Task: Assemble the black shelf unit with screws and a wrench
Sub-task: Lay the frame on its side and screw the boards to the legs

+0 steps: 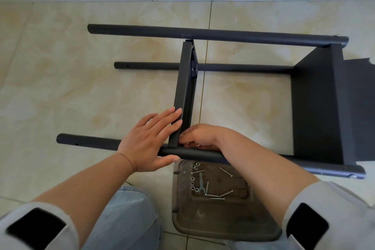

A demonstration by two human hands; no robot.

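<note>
Lying on its side on the tiled floor (60,79), the black shelf unit (213,91) shows three poles running left to right, with one shelf panel (318,107) already fixed at the right end. At left, the left hand (146,140) rests flat, fingers straight and released, against the loose middle shelf (183,95), its thumb under the near pole (91,141). Just right of it, the right hand (200,135) curls at the shelf's corner where shelf meets pole; its fingertips appear to pinch something small there, though what it is cannot be told. Below, between the knees, a translucent tray (223,227) holds the screws (218,196), the nuts (192,183) and a small wrench (201,183), untouched. The step in hand appears to be seating the shelf corner on the near pole. Done well, it calls for holding the shelf square with the left palm, lining bracket hole to pole hole, and starting the screw by fingers before taking up the wrench.
</note>
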